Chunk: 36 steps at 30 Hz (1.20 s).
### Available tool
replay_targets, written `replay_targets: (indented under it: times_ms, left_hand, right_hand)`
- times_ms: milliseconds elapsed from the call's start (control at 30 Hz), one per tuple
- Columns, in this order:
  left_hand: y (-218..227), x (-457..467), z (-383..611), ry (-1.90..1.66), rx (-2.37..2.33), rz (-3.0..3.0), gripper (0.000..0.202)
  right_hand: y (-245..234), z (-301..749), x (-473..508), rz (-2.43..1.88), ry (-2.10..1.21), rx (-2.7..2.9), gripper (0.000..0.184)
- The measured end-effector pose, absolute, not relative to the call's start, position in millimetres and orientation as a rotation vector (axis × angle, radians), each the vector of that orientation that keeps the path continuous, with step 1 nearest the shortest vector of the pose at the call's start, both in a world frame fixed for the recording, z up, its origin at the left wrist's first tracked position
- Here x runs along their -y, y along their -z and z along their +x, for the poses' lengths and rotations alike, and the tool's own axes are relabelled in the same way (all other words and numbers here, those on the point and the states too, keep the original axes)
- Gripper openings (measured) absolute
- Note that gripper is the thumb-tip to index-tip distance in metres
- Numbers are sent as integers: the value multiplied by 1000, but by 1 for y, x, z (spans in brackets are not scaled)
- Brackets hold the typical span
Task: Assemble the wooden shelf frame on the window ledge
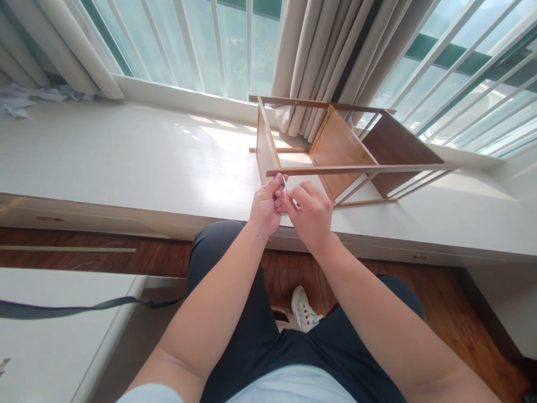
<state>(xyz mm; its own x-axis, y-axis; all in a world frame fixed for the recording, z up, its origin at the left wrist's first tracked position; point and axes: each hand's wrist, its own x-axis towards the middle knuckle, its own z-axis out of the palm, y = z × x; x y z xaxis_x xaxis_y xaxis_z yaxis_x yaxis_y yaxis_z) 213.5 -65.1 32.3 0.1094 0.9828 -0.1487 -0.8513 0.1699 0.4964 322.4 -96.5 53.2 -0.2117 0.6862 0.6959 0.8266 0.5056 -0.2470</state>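
A wooden shelf rack [344, 140] with slim legs and brown panels lies on its side on the white window ledge. My left hand [267, 204] is closed just below the near end of its front rail [327, 169], fingertips curled together. What they grip, if anything, is hidden. Beside it, my right hand [311, 210] pinches the lower end of a thin pale rod [286, 183]. The rod's upper end reaches the left fingertips, close under the rail. It is too small to tell which kind of tool or fastener it is.
The white ledge [146, 157] runs along the barred windows [201, 45], with grey curtains [306, 61] behind the rack. Crumpled white paper [25, 99] lies at the far left. A dark strap [84, 308] crosses a white surface [50, 352] at lower left.
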Motion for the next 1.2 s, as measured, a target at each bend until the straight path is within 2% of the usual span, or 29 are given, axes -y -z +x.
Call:
replay_targets:
  times_ms: [300,467,733,967,1200]
  left_hand:
    - [-33,66,213,-1379,-513,293,27]
    - [-32,66,213,-1381,-502,315,27]
    - [-31,65,214,-1388,-500,310,28]
    - [-29,66,215,-1391,-506,340,35]
    - [-33,68,213,-1349,-540,327,41]
  right_hand:
    - [-46,323,94,-1210,217,1940,35]
    - [-51,323,94,-1221,44,1875,29]
    - [-57,315,101,-1322,-553,1472,30]
    - [-61,304,102,-1140,-1180,951,38]
    - [-59,302,103,-1012,-1555,722,43]
